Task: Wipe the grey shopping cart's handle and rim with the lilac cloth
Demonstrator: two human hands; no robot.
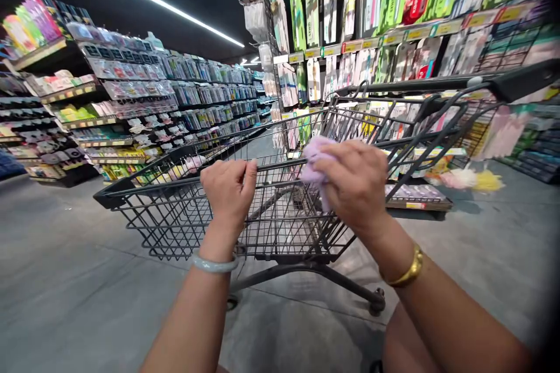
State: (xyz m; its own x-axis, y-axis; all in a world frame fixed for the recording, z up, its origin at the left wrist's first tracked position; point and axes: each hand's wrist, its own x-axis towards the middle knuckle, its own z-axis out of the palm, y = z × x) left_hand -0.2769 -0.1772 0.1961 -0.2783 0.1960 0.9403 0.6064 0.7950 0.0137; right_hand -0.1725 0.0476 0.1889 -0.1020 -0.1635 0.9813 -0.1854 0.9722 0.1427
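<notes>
A black wire shopping cart [175, 221] stands in front of me in a store aisle. My left hand [228, 187] is closed around the cart's near top bar, a pale bangle on the wrist. My right hand [355, 183] is closed on a small lilac cloth [311, 157], held against the same bar further right. A gold bangle sits on my right wrist. The cart's basket looks empty as far as I can see.
Shelves of packaged goods [131, 93] line the left side of the aisle. A tall rack of hanging packets [394, 23] rises close on the right, with a low shelf [420, 201] at floor level. Grey floor [65, 280] stretches ahead on the left.
</notes>
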